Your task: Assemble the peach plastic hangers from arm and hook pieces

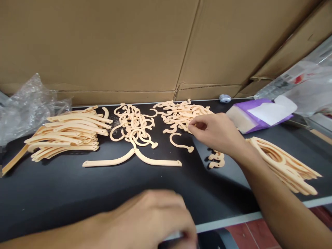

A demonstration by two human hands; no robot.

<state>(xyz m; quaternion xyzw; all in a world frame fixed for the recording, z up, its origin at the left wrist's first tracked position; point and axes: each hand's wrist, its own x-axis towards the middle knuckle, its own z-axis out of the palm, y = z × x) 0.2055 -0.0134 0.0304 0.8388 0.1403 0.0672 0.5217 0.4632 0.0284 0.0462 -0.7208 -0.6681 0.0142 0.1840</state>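
Observation:
My right hand (pixel 215 133) is at the right end of a pile of small beige curved plastic pieces (pixel 181 112), thumb and fingertips pinched together; what they hold, if anything, is hidden. Low in front, my left hand (pixel 155 218) is curled and blurred at the table's front edge, its fingertips mostly hidden. Between the hands and the piles lie two beige hanger arms (pixel 109 162), spread left and right, their inner ends meeting below a hanger hook (pixel 133 138). One loose hook (pixel 178 143) lies nearby. Several small curved pieces (pixel 217 159) sit beneath my right wrist.
Hanger arms (pixel 70 133) are heaped at the left, beside clear bubble wrap (pixel 31 103). A tangle of hooks (pixel 135 119) lies in the middle. At the right are a purple tissue pack (pixel 259 110) and stacked beige hangers (pixel 285 166). Cardboard (pixel 116 48) stands behind the black table (pixel 64 190).

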